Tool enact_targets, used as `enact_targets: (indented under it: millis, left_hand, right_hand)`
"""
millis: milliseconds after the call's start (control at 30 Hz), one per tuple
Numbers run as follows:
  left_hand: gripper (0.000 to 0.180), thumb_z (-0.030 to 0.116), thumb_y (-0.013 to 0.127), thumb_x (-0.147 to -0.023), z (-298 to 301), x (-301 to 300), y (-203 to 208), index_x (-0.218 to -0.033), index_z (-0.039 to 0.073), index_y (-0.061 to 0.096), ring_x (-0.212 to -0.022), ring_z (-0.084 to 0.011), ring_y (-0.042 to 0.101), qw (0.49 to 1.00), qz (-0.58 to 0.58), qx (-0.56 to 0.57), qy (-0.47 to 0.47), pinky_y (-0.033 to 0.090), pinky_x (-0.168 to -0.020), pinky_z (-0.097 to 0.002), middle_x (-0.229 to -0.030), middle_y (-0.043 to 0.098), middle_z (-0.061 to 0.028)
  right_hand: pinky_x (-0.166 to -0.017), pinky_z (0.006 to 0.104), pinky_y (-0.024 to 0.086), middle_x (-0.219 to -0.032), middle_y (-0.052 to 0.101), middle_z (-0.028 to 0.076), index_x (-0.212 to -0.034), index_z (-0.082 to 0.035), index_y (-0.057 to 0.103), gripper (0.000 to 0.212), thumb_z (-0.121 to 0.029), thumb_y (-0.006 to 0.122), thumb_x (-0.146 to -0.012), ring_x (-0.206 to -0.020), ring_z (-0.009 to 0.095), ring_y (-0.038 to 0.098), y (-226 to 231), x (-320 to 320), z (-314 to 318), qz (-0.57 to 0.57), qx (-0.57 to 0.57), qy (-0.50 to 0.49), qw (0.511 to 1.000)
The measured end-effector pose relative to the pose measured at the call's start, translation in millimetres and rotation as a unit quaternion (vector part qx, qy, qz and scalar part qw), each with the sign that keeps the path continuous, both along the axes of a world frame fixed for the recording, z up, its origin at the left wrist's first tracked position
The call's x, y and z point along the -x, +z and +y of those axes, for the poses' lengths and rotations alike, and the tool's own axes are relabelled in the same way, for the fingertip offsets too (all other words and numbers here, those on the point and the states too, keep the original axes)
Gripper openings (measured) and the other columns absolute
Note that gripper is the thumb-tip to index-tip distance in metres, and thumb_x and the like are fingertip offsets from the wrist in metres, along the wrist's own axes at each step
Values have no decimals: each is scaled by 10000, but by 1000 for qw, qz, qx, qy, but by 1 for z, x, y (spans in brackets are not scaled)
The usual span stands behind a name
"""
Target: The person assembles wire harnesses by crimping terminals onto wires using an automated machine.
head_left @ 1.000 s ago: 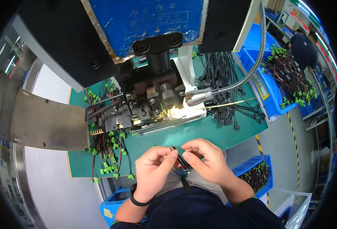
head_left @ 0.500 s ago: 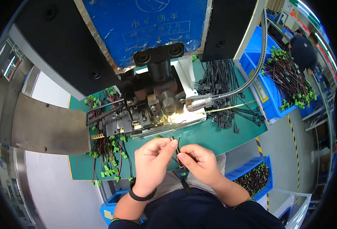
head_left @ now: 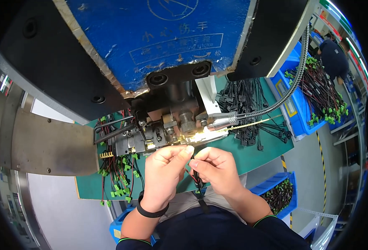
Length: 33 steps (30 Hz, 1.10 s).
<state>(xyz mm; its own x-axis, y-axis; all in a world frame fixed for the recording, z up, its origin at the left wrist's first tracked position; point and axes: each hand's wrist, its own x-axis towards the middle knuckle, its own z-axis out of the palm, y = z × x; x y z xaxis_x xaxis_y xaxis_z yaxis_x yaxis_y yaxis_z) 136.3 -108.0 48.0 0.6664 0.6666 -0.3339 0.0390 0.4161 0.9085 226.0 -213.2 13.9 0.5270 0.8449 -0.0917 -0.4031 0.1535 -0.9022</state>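
Observation:
My left hand (head_left: 164,174) pinches the end of a thin wire between thumb and forefinger, right in front of the lit die area of a crimping press (head_left: 187,125). Beside it, my right hand (head_left: 218,170) is closed on the same wire lead (head_left: 197,180), whose black and red strands hang between the hands. The wire tips are hard to make out against the bright light. A dark band circles my left wrist.
A gooseneck lamp (head_left: 223,121) shines on the die. Black cables (head_left: 244,100) lie on the green table (head_left: 255,160) to the right, green-connector leads (head_left: 119,183) to the left. Blue bins (head_left: 294,196) of leads stand at the right. A person (head_left: 333,58) is beyond.
Both hands have moved closer to the press with the wire lead, and the wire ends now reach the lit die area. The view has shifted, so the press looks larger.

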Motion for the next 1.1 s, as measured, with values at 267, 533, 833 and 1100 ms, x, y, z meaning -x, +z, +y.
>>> enact_targets:
  millis: [267,533,833,1100]
  left_hand:
    - [183,143,646,-856,-1,-4,-10,-704,46,616,-431,-43,346,996,-54,69,22,251,-412,-214,-520,437,54]
    - [309,133,627,-875,1,-7,-4,-594,78,512,-431,-43,350,990,-61,121,24,239,-414,-217,-533,453,38]
    - [335,125,607,-882,1,-7,-3,-578,93,471,-433,-44,350,988,-63,139,22,234,-413,-220,-529,441,40]
    - [331,126,611,-884,0,-5,-4,-585,93,473,-425,-42,344,988,-63,137,20,229,-410,-217,-528,440,41]
  right_hand:
    - [-414,200,311,-706,630,92,-853,-3,598,67,-31,566,-904,-465,36,418,2,-7,0,155,2,34,987]
    - [-419,179,244,-725,608,34,-891,-15,615,76,-75,576,-919,-493,2,388,4,-4,2,167,-17,43,985]
    - [-414,171,268,-754,626,44,-859,-29,607,120,-126,579,-924,-488,4,408,7,-4,2,194,-18,55,979]
    - [-410,173,250,-746,623,35,-860,-28,614,115,-118,575,-921,-478,1,397,11,-4,1,202,-13,54,978]
